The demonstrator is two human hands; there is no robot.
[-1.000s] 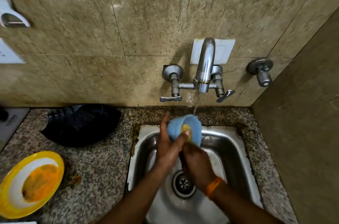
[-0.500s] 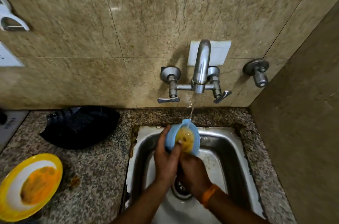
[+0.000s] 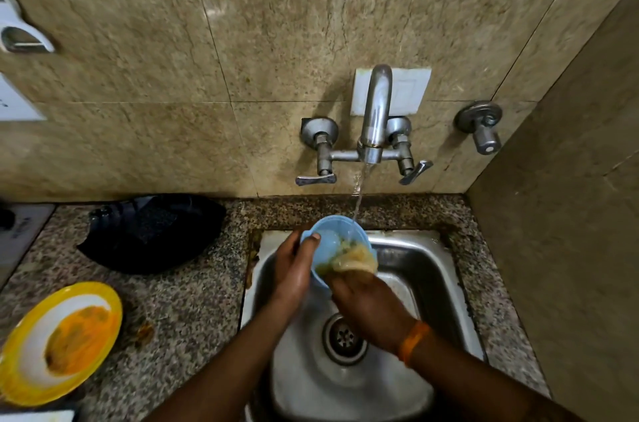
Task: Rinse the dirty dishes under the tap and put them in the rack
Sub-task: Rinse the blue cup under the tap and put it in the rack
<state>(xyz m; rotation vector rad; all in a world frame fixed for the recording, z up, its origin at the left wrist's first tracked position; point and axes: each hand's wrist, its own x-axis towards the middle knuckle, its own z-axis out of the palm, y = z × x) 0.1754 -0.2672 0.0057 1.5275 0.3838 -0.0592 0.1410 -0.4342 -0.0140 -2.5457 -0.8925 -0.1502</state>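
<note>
A small light-blue bowl [image 3: 328, 240] is held over the steel sink [image 3: 425, 269], under the running tap [image 3: 375, 117]. My left hand [image 3: 294, 269] grips its left rim, thumb hooked over the edge. My right hand [image 3: 370, 304] reaches into the bowl from below right, its fingers hidden under yellowish soiled water. The water stream lands inside the bowl. A yellow plate [image 3: 58, 342] with orange food residue sits on the counter at the lower left.
A dark cloth or bag [image 3: 152, 234] lies on the granite counter [image 3: 193, 317] left of the sink. A second valve [image 3: 482, 127] juts from the wall at right. A side wall [image 3: 560, 266] closes the right.
The bowl has tipped to face more upward and now catches the stream. Murky yellow water has filled its right side, and my right hand has moved up into it.
</note>
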